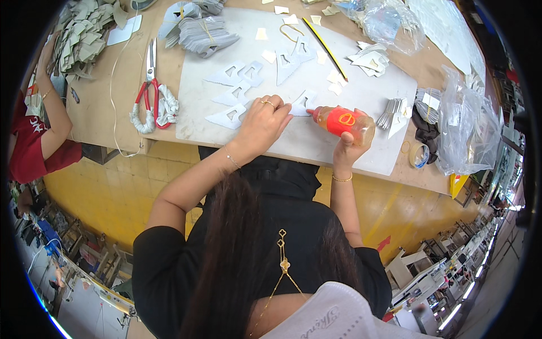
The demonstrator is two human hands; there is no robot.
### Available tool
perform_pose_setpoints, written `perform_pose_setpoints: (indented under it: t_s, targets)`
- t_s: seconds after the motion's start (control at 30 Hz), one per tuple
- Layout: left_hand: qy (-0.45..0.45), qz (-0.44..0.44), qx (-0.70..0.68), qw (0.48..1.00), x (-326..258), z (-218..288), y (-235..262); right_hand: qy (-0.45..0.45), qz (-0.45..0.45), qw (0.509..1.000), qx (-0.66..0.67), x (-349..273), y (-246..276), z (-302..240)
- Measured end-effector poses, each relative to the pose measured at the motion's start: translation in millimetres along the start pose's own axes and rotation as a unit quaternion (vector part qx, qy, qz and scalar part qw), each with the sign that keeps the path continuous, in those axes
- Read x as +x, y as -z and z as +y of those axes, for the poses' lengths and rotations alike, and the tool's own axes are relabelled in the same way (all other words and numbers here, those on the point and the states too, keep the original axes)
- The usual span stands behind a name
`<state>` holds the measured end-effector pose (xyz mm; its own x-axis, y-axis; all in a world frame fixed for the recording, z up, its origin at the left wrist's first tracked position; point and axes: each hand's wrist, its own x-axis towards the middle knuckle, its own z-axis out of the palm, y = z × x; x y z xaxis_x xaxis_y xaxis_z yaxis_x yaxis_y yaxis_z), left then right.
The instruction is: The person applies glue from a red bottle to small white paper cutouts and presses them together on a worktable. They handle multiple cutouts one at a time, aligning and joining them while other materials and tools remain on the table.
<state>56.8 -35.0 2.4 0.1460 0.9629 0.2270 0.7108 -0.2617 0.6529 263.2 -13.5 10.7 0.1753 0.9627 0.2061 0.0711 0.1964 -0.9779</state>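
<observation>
My right hand [347,150] is wrapped around a squeeze bottle [341,121] with amber liquid, a red label and a red nozzle. The bottle lies tilted nearly flat, its nozzle pointing left onto a grey cut piece [305,100] with a notched edge and a cut-out. At that piece's left end, my left hand [264,125] has its fingers bent and pressed together, the fingertips on its edge. Further similar grey pieces [228,116] lie in overlapping groups beyond and left of my left hand. All rest on a pale board [195,121].
Red-handled scissors [150,93] lie left of the board. A yellow-black pencil [327,51] and small cream pieces [261,34] lie farther back. Bundled grey pieces [206,35] stand at the far left. Plastic bags [466,130] and a tape roll [419,155] are at right. Another person's arm [53,113] is at left.
</observation>
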Motion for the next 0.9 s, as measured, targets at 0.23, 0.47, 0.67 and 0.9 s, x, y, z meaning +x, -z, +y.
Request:
perform_pose_setpoints:
  t_s: [0.23,0.47,0.67,0.9]
  targets:
    - [-0.013,-0.003,0.007,1.0,0,1,2,0.025,-0.006,0.999,-0.031,-1,-9,11]
    - [-0.028,0.016,0.014,0.999,1,3,0,-0.192,0.116,0.929,0.295,34,12,11]
    - [0.028,-0.013,-0.076,0.997,4,5,8,-0.183,0.033,0.912,0.366,41,13,-4]
    - [0.285,-0.076,-0.383,0.876,21,-1,41,-0.223,0.132,0.917,0.305,42,9,-11]
